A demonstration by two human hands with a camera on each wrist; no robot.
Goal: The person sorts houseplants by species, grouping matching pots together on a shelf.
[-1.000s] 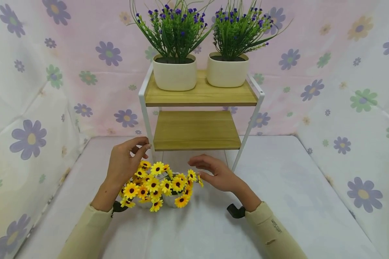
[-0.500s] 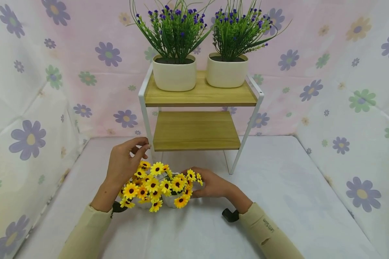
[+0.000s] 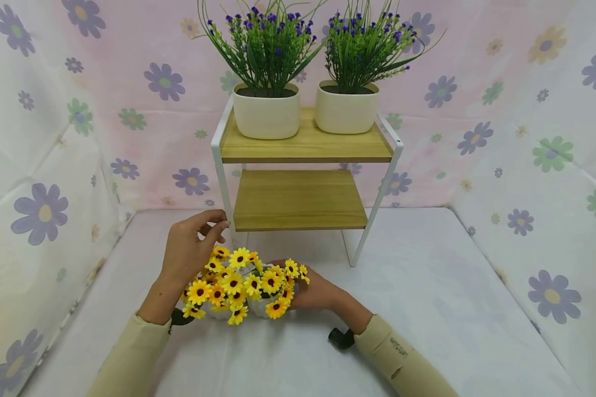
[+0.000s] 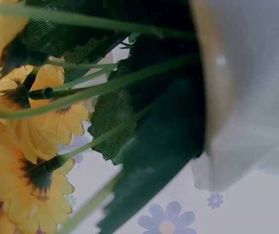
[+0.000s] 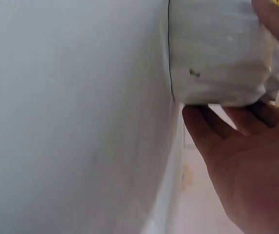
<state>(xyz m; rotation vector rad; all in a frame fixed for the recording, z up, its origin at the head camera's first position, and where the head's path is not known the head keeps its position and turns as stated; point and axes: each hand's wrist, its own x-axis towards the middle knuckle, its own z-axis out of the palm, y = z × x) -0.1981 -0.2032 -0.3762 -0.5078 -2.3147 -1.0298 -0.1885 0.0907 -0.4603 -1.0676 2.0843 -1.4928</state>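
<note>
Two small white pots of yellow daisy-like flowers stand side by side on the table. The right pot (image 3: 260, 310) is partly covered by its flowers (image 3: 271, 282). My right hand (image 3: 318, 290) reaches round that pot; in the right wrist view its thumb and fingers lie on opposite sides of the white pot (image 5: 217, 53). My left hand (image 3: 189, 245) hovers beside the left flowers (image 3: 200, 292), fingers loosely curled with nothing seen between them. Its fingertips overlap the shelf's left post; contact cannot be told. The left wrist view shows stems and leaves (image 4: 149, 131) beside a white pot rim (image 4: 212, 97).
Behind the flowers stands a two-tier shelf with wooden boards and a white frame. Two cream planters (image 3: 266, 117) with purple-flowered plants sit on its top board (image 3: 308, 149). The lower board (image 3: 300, 201) is bare. Flower-print cloth surrounds the white table (image 3: 427, 275).
My right hand has moved down and left from above the right flowers and now holds the right pot. My left hand and both flower pots look unmoved.
</note>
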